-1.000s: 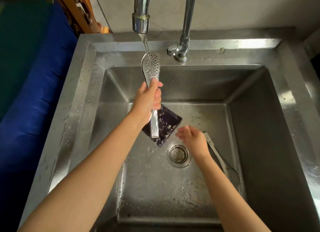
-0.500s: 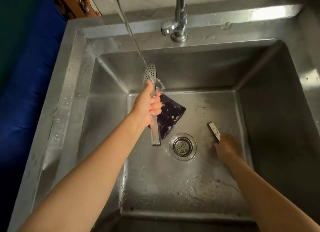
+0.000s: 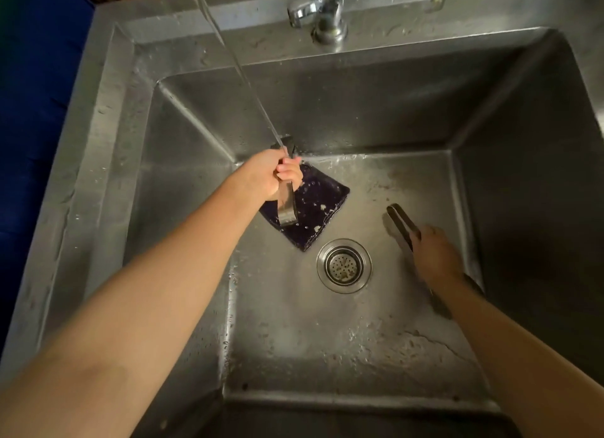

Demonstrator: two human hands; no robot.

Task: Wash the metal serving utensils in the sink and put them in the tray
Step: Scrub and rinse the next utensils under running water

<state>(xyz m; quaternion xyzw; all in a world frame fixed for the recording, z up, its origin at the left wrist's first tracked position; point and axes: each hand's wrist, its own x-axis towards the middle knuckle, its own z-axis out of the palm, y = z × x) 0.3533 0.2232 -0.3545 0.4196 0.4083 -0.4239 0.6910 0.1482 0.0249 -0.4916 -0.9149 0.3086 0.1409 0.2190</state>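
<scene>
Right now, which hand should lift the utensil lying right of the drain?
Right. The right hand is on the floor utensil; the left hand grips another utensil under the running water.

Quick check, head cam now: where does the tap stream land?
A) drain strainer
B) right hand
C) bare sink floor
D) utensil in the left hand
D: the water stream ends at the top end of the metal utensil, which the left hand grips above the dark cloth.
</scene>
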